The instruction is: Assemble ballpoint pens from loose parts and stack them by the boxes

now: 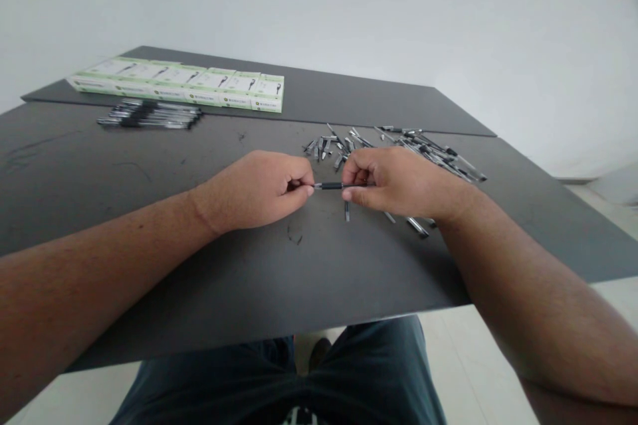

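Observation:
Between my two hands a pen (331, 186) with a black grip lies level, just above the dark table. My left hand (272, 187) pinches its tip end between thumb and fingers. My right hand (386, 179) is closed around the barrel behind the grip, and the rear part is hidden by the fingers. A loose pen cap (347, 211) is under the right hand. Small caps and clear parts (321, 146) lie scattered just beyond the hands. Loose pen parts (438, 154) are heaped behind my right wrist.
A row of white and green boxes (266, 89) stands at the back left. In front of them lies a bundle of pens (149, 114). More pen pieces (417, 227) rest near my right forearm. The table's front edge (299, 335) is above my knees.

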`<control>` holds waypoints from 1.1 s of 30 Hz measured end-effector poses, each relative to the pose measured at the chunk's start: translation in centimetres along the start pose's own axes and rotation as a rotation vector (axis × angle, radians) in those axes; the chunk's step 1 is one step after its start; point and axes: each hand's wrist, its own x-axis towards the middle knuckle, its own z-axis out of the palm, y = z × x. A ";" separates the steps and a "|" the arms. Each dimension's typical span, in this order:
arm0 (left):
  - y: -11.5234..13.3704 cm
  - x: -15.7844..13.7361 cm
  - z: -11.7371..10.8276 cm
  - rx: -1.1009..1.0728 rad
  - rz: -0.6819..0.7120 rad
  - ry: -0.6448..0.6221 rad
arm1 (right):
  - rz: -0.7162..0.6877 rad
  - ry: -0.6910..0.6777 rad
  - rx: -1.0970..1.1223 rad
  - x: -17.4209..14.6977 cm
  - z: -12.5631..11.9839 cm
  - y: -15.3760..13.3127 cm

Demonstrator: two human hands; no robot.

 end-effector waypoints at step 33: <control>-0.1 0.0 0.1 -0.011 -0.005 -0.026 | -0.036 -0.037 -0.087 0.0 -0.2 -0.3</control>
